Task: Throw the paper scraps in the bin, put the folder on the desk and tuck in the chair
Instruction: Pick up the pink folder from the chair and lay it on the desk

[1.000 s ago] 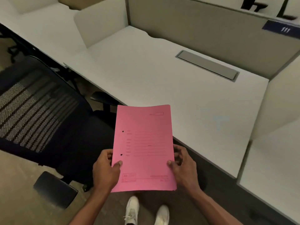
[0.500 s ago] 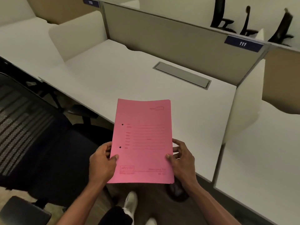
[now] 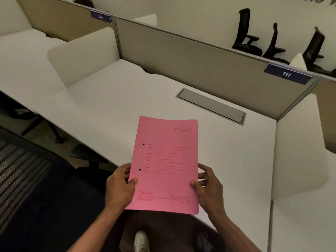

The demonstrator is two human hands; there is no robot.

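Pink folder (image 3: 166, 164) is held flat over the white desk (image 3: 112, 110) edge, left hand (image 3: 121, 186) and right hand (image 3: 209, 188) pinching its sides, thumbs on top.

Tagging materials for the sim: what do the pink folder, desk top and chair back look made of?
Pink folder: thin matte card, probably; it bows while held and carries printed lines and punched holes.
Desk: smooth white laminate, likely; even low sheen, no grain.
Chair back: dark woven mesh, with see-through banded weave.

head view | looks forward-down | close over desk (image 3: 112, 113) edge
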